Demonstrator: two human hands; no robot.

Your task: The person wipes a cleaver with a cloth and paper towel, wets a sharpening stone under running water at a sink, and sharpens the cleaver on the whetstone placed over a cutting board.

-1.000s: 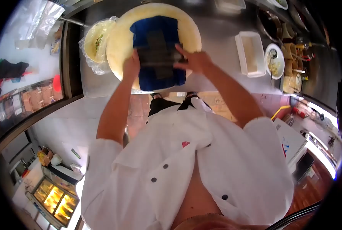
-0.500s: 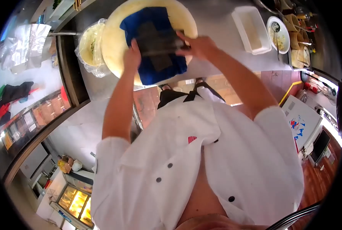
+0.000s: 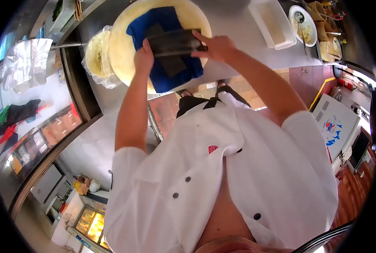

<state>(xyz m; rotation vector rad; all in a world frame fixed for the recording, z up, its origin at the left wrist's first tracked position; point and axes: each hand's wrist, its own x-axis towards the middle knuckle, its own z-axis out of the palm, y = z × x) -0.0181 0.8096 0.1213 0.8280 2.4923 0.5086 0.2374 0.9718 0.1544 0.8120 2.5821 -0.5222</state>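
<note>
A dark, wide rectangular blade, by its shape a cleaver (image 3: 173, 42), lies across a flat grey block (image 3: 173, 64) that looks like a whetstone. The block rests on a folded blue cloth (image 3: 160, 80), spread over a round pale chopping board (image 3: 119, 46). My left hand (image 3: 144, 59) is closed on the blade's left end, thumb on top. At the other end my right hand (image 3: 217, 47) grips the cleaver, thumb and fingers around it; the handle is hidden in the hand. The blade covers the middle of the block.
Left of the board stands a plastic-lined bowl (image 3: 96, 59) with food scraps. To the right on the steel counter (image 3: 234, 25) are a white rectangular tub (image 3: 273, 25) and a white bowl (image 3: 304, 26) with a spoon. Brown containers (image 3: 323, 27) line the right edge.
The cleaver, blurred by motion before, shows sharper and sits slightly farther from me over the block. Both hands keep their hold. The whole view has shifted a little.
</note>
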